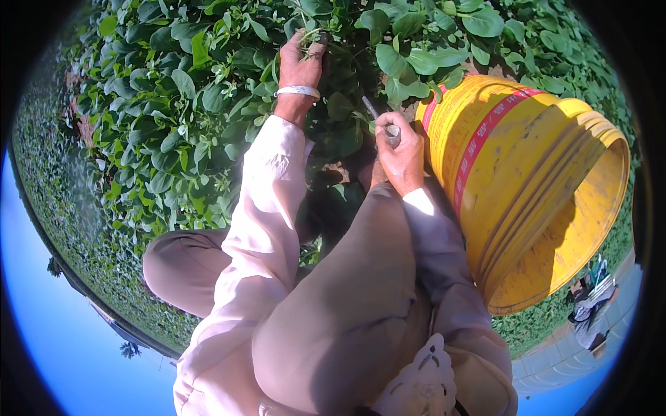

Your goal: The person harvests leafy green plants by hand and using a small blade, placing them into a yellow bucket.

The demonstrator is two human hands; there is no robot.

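Note:
My left hand (pixel 301 69), with a pale band (pixel 297 91) at its wrist, reaches out among the leafy green plants (pixel 208 93). Its fingers are closed round some thin green stems (pixel 310 39). Closer to me and to the right, my right hand (pixel 404 158) is wrapped round the rounded grey handle of a small knife-like tool (pixel 371 106). The dark, narrow end of this tool points away toward the leaves; its full shape is hidden. A gap of leaves and shadow separates the two hands.
Beside my right hand, a large yellow bucket (pixel 527 152) with red bands lies tilted, its mouth toward the lower right. My bent knees (pixel 340 305) are below my hands. Dense crop surrounds me. Some dark and pale items (pixel 591 312) lie at the far right.

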